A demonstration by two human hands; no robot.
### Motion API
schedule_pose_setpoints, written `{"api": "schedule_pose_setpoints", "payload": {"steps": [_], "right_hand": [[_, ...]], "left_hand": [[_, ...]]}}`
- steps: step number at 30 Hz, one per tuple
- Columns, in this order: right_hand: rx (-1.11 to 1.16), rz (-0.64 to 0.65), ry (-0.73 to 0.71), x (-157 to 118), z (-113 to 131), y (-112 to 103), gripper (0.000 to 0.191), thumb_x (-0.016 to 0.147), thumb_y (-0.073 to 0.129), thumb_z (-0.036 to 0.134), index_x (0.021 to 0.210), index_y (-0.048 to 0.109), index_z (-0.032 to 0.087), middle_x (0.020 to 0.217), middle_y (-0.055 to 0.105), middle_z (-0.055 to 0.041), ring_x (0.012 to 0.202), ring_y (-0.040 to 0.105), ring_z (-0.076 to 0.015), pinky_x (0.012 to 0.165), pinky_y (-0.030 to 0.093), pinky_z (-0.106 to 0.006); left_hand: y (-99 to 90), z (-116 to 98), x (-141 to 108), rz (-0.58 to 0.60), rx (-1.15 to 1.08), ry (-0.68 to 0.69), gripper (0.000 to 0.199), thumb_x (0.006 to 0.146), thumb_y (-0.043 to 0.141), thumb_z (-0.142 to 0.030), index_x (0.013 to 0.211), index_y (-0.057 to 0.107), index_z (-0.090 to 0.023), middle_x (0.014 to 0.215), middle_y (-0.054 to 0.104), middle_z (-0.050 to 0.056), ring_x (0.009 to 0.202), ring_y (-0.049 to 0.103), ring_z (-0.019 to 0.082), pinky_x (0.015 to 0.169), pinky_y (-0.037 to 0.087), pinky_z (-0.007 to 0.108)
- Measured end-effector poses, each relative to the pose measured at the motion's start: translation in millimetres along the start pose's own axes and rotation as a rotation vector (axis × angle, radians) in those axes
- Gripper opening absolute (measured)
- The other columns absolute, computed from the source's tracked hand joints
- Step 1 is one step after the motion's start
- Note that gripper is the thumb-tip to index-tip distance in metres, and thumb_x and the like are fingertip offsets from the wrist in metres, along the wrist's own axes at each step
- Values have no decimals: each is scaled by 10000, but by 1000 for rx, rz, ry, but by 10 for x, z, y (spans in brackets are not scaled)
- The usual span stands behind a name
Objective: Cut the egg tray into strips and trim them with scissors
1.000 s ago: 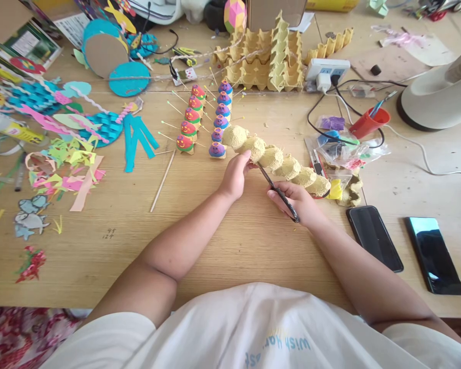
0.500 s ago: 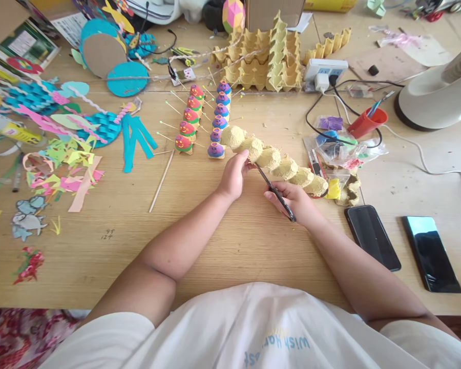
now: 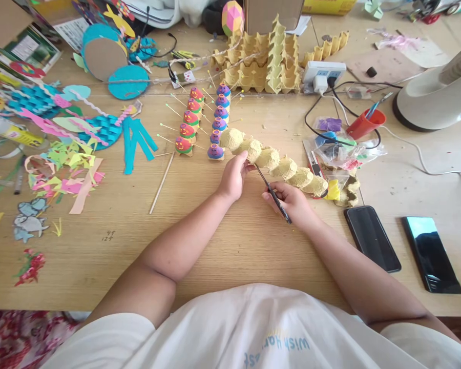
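The egg-carton strip [image 3: 269, 158], six pale yellow cups, is located just beyond both hands. Its long axis runs obliquely, from a far-left end to a near-right end. The left hand [image 3: 234, 177] pinches its near edge by the second cup from the far-left end; the thumb shows, the fingers are partly hidden. The right hand [image 3: 292, 202] is closed around the scissors [image 3: 264, 179], which point forward and left, at a slant to the strip. Their tips meet the near edge around the second and third cups, just beside the left thumb; the left hand is the nearer to that point. Blade opening: cannot be determined.

Surface: a wooden table [image 3: 230, 246], bare on the near side of the hands. The strip's far-left end overlaps in view the row of blue-and-purple painted cups [image 3: 219, 124]; contact cannot be confirmed. A row of red-and-green painted cups [image 3: 190, 119] stands left of that. Near the strip's other end lie a utility knife [image 3: 313, 161] and a dark smartphone [image 3: 372, 238]. Egg trays [image 3: 242, 77] occupy the far side; paper scraps [image 3: 61, 169], the left.
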State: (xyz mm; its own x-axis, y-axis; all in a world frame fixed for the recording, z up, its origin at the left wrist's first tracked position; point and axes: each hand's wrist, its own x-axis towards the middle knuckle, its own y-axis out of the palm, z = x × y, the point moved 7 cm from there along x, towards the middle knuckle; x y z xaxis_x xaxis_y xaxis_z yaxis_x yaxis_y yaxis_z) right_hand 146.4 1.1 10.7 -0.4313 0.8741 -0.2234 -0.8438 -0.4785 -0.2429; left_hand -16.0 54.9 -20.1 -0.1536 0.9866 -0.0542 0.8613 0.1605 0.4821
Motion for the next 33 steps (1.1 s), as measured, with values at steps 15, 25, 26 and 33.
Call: {"api": "schedule_pose_setpoints", "payload": {"steps": [15, 25, 26, 33], "right_hand": [[186, -54, -63, -70, 24, -27, 534, 784, 858, 636, 1038, 613, 235, 687, 572, 55, 570, 517, -116, 537, 400, -261], [262, -474, -197, -54, -40, -345, 572, 825, 846, 592, 1109, 440, 307, 1110, 740, -62, 995, 769, -233, 884, 634, -417], [267, -502, -201, -56, -50, -370, 559, 839, 834, 587, 1107, 430, 309, 1137, 741, -70, 1014, 772, -236, 890, 637, -422], [305, -683, -345, -95, -46, -475, 537, 876, 816, 480, 1094, 352, 322, 1199, 716, -44, 1025, 785, -206, 1022, 606, -462]], "left_hand": [[131, -113, -40, 51, -36, -99, 541, 994, 486, -737, 860, 644, -237, 910, 730, 52, 1155, 738, 239, 883, 583, 346], [267, 4, -155, 140, -69, -232, 474, 983, 598, -672, 850, 644, -219, 943, 719, 49, 1002, 724, 183, 899, 554, 324], [262, 4, -153, 133, -77, -236, 478, 986, 593, -674, 844, 640, -219, 938, 720, 47, 995, 728, 181, 897, 558, 321], [261, -13, -174, 135, -70, -238, 479, 965, 626, -680, 832, 644, -220, 860, 728, 34, 942, 757, 181, 858, 600, 316]]}}
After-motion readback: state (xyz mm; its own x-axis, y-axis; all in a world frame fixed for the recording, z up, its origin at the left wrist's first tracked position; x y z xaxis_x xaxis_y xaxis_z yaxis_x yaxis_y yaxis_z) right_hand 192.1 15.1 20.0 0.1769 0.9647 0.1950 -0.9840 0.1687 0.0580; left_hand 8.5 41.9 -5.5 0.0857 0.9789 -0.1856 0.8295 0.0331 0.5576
